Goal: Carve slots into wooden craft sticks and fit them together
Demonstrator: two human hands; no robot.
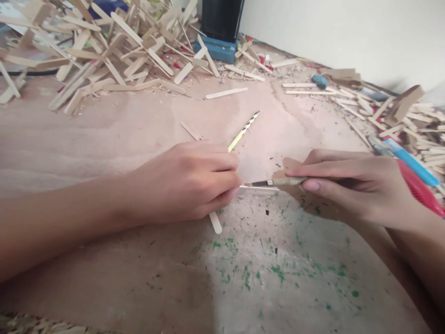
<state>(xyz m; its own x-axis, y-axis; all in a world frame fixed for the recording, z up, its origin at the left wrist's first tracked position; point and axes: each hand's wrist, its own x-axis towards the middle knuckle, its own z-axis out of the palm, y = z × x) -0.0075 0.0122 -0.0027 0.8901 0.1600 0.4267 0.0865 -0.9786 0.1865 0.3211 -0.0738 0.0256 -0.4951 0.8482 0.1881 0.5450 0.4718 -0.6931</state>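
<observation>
My left hand (189, 181) lies knuckles up on the worn board (139, 139), fingers curled and pressing down a flat wooden stick (216, 223) whose rounded end pokes out below the hand. My right hand (347, 183) is closed on a utility knife (278, 182); its blade points left and meets a thin sliver of stick at my left fingertips. A yellow pencil with dark stripes (243, 131) lies just beyond my left hand, partly hidden by it.
A big heap of wooden sticks (104, 51) fills the far left. More sticks (399, 120) litter the right, with a red-handled tool (420, 192) and a blue one (412, 163). A black and blue object (220, 32) stands against the white wall. Green paint flecks mark the near board.
</observation>
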